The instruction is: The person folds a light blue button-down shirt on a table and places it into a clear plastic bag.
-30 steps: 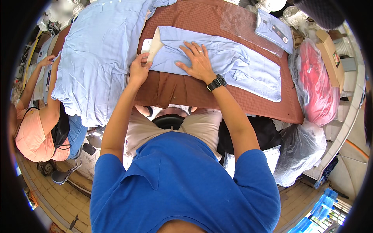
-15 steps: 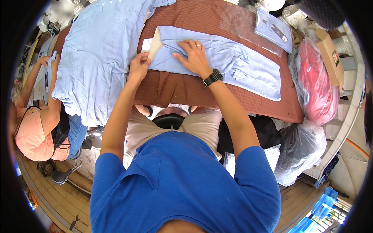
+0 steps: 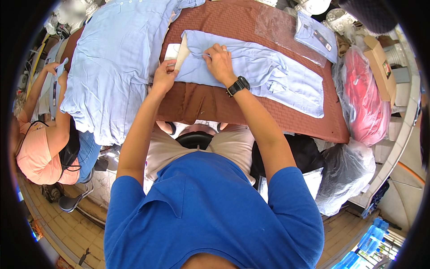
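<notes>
A folded light blue shirt (image 3: 255, 60) lies lengthwise across the brown cloth-covered table (image 3: 201, 101). Its left end shows a cream-coloured edge (image 3: 182, 54), with a white card (image 3: 172, 50) sticking out beside it. My left hand (image 3: 165, 77) is closed at that end, thumb and fingers pinching the shirt's near left corner. On top of the shirt, my right hand (image 3: 219, 65) has its fingers curled and drawn together, gripping a bit of the blue fabric. A black watch (image 3: 238, 86) is on my right wrist.
A pile of light blue shirts (image 3: 114, 58) covers the table's left part. At the far right lie a clear plastic sheet (image 3: 277, 27) and a packed blue shirt (image 3: 315, 36). Bagged red cloth (image 3: 360, 96) and a cardboard box (image 3: 380, 67) stand right. A co-worker (image 3: 45, 143) handles blue cloth at left.
My right hand has gone from spread flat on the shirt to curled fingers pinching its fabric, moving slightly left. My left hand has shifted a little right along the shirt's end.
</notes>
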A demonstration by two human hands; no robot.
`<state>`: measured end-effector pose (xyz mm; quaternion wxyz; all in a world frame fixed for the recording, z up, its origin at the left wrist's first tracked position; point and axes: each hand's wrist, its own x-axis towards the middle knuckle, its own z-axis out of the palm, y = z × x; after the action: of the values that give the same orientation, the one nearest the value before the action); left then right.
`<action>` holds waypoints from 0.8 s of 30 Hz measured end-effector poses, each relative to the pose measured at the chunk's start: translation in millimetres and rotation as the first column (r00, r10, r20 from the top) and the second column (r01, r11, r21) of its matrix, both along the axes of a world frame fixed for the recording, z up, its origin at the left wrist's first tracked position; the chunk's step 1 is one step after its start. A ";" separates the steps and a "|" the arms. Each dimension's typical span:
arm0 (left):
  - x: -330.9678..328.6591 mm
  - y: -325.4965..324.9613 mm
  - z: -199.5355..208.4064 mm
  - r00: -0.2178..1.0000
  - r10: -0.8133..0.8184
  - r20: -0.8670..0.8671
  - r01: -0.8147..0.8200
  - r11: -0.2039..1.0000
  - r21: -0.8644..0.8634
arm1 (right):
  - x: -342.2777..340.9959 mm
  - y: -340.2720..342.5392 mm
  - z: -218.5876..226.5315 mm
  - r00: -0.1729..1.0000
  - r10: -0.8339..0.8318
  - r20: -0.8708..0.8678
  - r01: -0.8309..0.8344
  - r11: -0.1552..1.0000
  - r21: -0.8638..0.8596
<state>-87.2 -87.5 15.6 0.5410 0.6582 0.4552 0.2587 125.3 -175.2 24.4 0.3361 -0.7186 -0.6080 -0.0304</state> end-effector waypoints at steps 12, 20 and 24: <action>30.5 -29.9 51.2 0.969 -0.071 -0.235 0.220 0.675 0.704 | 1.5 -17.6 1.1 0.993 0.093 -0.075 -0.089 0.995 0.054; 47.6 20.8 10.0 0.915 -0.314 -0.253 0.397 0.588 0.705 | 87.8 -52.3 41.3 0.999 0.036 0.009 -0.037 0.986 0.164; 48.3 23.3 3.1 0.931 -0.280 -0.232 0.359 0.596 0.719 | 148.6 -105.7 25.8 0.906 -0.387 0.170 0.402 0.913 -0.067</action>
<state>-39.0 -64.2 18.7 0.2360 0.9040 0.2070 0.2904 273.9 -280.9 50.2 0.2388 -0.8383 -0.4747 -0.1219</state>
